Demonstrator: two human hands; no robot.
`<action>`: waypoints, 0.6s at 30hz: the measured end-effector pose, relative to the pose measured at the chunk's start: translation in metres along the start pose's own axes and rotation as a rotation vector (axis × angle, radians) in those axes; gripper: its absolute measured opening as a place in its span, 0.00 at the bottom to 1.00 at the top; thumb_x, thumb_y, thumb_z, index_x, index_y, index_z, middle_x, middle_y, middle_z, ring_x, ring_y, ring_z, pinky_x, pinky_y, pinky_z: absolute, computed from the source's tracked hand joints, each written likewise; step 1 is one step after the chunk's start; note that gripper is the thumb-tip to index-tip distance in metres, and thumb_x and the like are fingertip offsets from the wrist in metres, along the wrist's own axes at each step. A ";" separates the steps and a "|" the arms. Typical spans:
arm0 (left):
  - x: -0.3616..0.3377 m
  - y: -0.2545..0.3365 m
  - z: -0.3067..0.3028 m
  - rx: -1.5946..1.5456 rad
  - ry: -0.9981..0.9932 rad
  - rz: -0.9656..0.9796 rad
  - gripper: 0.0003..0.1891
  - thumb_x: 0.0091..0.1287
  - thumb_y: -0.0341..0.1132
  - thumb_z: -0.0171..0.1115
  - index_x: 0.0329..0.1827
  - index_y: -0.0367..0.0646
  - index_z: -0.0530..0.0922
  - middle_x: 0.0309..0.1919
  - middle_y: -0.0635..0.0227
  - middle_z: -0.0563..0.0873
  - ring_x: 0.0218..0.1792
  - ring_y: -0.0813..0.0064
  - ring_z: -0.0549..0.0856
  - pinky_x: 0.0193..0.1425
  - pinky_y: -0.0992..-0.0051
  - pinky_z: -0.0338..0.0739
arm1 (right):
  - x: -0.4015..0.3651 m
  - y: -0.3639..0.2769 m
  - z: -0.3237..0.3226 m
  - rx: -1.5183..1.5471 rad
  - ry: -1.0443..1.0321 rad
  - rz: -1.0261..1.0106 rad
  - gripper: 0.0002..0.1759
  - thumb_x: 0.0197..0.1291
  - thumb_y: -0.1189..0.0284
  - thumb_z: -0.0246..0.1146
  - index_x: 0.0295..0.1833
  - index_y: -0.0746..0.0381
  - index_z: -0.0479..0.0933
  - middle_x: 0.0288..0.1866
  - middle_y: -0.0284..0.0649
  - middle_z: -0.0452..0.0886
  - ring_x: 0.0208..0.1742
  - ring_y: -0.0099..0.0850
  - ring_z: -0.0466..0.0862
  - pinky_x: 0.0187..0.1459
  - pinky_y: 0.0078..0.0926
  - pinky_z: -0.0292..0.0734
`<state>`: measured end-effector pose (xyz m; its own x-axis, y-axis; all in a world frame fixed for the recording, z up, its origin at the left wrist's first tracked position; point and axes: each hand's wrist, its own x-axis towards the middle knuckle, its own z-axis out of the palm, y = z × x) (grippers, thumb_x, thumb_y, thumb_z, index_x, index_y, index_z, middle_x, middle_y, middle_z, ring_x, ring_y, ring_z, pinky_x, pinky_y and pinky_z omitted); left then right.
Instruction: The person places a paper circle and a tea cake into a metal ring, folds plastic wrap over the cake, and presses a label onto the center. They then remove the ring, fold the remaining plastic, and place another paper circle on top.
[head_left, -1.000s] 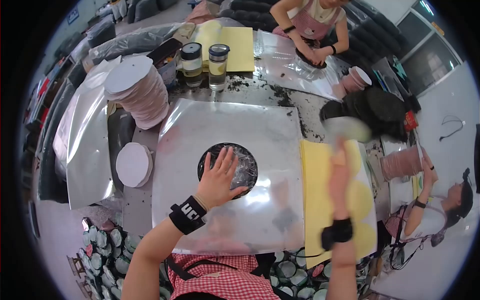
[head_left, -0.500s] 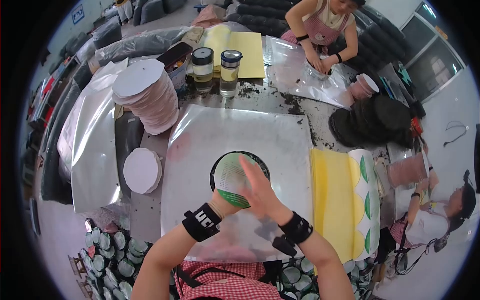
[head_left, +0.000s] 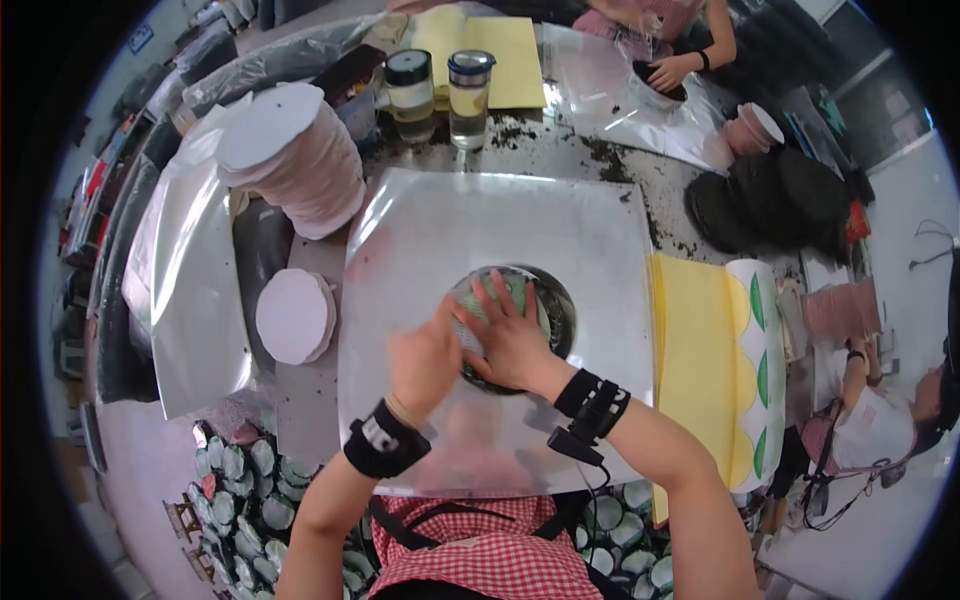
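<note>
A round green label [head_left: 467, 296] lies over a dark round piece [head_left: 549, 312] on a shiny metal sheet [head_left: 430, 230]. My right hand [head_left: 505, 340] rests flat on the label with its fingers spread, hiding much of it. At the label's left edge is my left hand [head_left: 420, 362], blurred by motion and curled, so whether it grips anything does not show.
Yellow sheets [head_left: 695, 350] lie on the right, white round discs [head_left: 292, 316] and a tall pink-white stack [head_left: 310, 165] on the left. Behind stand two bottles [head_left: 470, 100]. Dark round pads [head_left: 765, 205] lie at back right. Co-workers' hands [head_left: 675, 72] are across the table.
The label was tilted up between my hands and now lies lower, under my right hand. My right hand has flattened out, and my left has drawn to the left edge. The view has shifted.
</note>
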<state>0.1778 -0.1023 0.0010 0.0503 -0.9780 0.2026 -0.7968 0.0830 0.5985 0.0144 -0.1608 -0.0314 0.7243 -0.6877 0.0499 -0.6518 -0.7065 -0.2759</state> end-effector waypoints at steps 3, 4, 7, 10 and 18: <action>-0.029 0.050 0.000 0.064 -0.011 0.224 0.30 0.62 0.28 0.59 0.71 0.35 0.70 0.28 0.59 0.83 0.22 0.61 0.84 0.28 0.65 0.79 | -0.003 0.003 0.006 -0.073 0.257 -0.106 0.46 0.60 0.45 0.66 0.80 0.49 0.60 0.79 0.54 0.59 0.81 0.58 0.56 0.73 0.76 0.43; -0.038 0.062 0.005 0.114 -0.058 0.242 0.31 0.62 0.28 0.60 0.72 0.36 0.70 0.30 0.59 0.85 0.23 0.61 0.84 0.27 0.65 0.78 | -0.009 0.007 0.001 -0.084 0.266 -0.126 0.46 0.60 0.45 0.66 0.80 0.49 0.60 0.79 0.54 0.59 0.81 0.58 0.56 0.73 0.76 0.43; -0.046 0.068 -0.004 0.117 -0.072 0.247 0.32 0.62 0.28 0.61 0.73 0.36 0.69 0.34 0.58 0.86 0.24 0.62 0.85 0.26 0.65 0.78 | -0.013 0.023 -0.020 0.275 0.306 -0.057 0.49 0.56 0.49 0.71 0.78 0.60 0.61 0.78 0.58 0.61 0.79 0.58 0.59 0.75 0.67 0.50; -0.077 0.069 -0.018 0.077 -0.080 0.168 0.32 0.63 0.29 0.61 0.73 0.35 0.68 0.36 0.57 0.87 0.24 0.64 0.85 0.26 0.66 0.78 | -0.022 -0.003 -0.014 0.306 0.438 0.212 0.43 0.57 0.56 0.72 0.74 0.64 0.66 0.70 0.57 0.71 0.72 0.52 0.70 0.70 0.44 0.68; -0.135 -0.016 -0.037 -0.283 -0.100 -0.390 0.20 0.70 0.32 0.59 0.64 0.36 0.73 0.26 0.57 0.84 0.29 0.57 0.87 0.36 0.65 0.83 | -0.046 -0.064 -0.003 0.558 -0.044 -0.108 0.21 0.58 0.61 0.70 0.55 0.59 0.83 0.48 0.46 0.86 0.51 0.47 0.84 0.53 0.43 0.79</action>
<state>0.2059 0.0353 -0.0075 0.2431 -0.9590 -0.1454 -0.5347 -0.2576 0.8048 0.0220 -0.0846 -0.0135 0.7968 -0.6003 0.0696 -0.3644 -0.5692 -0.7371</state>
